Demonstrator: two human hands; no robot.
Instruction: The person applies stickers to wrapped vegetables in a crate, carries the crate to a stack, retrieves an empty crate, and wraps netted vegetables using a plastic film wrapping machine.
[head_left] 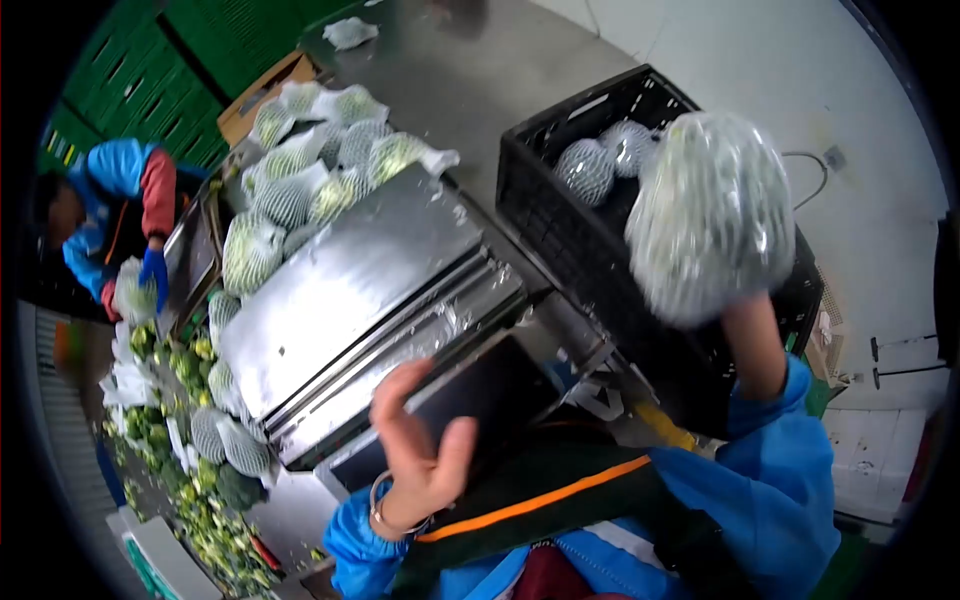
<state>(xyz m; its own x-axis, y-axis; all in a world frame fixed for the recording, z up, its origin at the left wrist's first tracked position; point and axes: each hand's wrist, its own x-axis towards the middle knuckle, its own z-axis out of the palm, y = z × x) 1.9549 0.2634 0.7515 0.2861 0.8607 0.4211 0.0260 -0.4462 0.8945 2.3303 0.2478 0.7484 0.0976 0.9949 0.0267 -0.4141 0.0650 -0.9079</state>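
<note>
My right hand point(752, 325) holds up a pale green broccoli head point(710, 220) in a foam net and shiny clear film, above a black crate point(570, 245); the bundle hides my fingers. Inside the crate lie two more net-covered, film-wrapped heads point(605, 160). My left hand point(420, 455) is empty, thumb and fingers apart, over the dark front plate point(480, 400) of a metal wrapping machine point(350, 280). Clear film point(415, 330) lies along the machine's front slot.
Several net-covered heads point(320, 170) are piled behind the machine. To the left, loose broccoli and trimmings point(215, 510) cover the table, with a red-handled knife point(265, 553) among them. A co-worker's blue-gloved hand point(154, 275) is at a netted head. Green crates point(130, 80) stand behind.
</note>
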